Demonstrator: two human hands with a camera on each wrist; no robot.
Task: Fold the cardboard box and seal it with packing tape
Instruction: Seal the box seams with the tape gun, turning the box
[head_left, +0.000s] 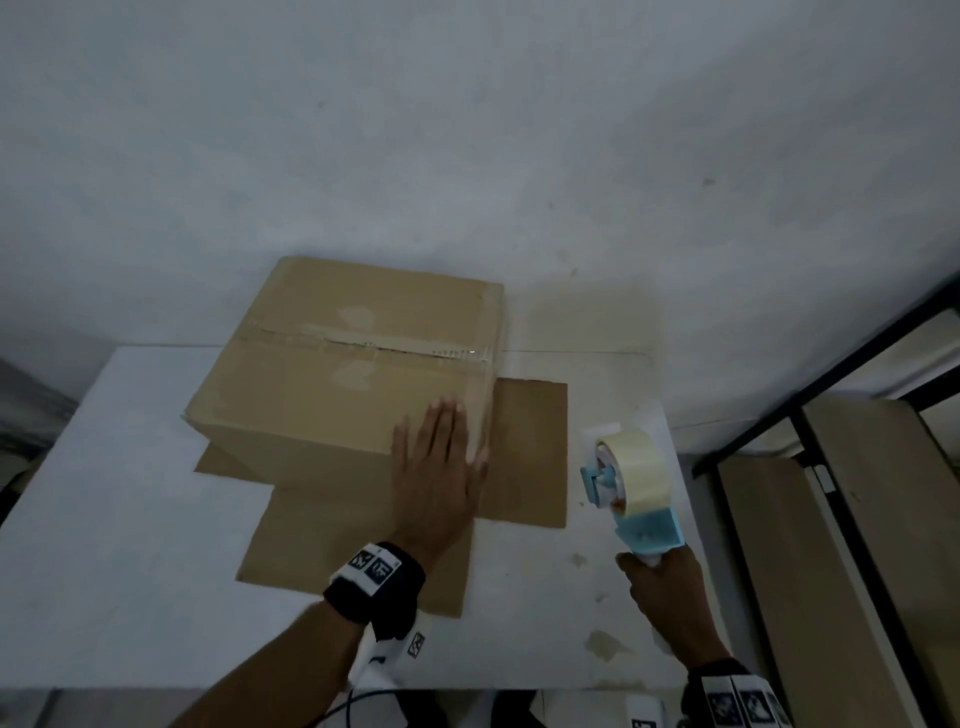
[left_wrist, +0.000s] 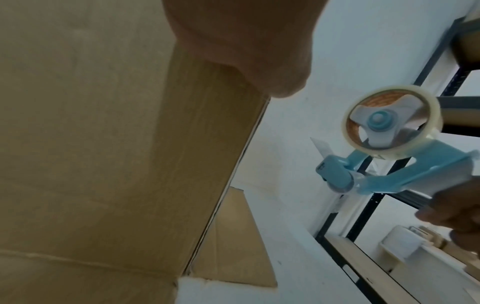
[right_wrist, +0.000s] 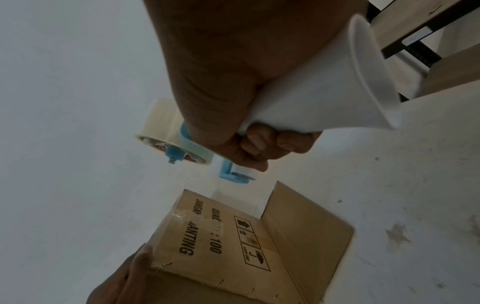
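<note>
While my left hand (head_left: 441, 467) lies flat, fingers spread, on the cardboard box (head_left: 343, 374) at the surface's (head_left: 130, 519) centre and my right hand (head_left: 670, 597) grips the tape dispenser (head_left: 628, 488) at four o'clock, I'd steady the box, whose contents I cannot see, before taping further.

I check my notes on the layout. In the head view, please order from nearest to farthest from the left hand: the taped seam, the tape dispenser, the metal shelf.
From the left hand:
1. Taped seam, on the box top, beyond the fingers.
2. Tape dispenser, to the right, over the table.
3. Metal shelf, at the far right edge.
</note>
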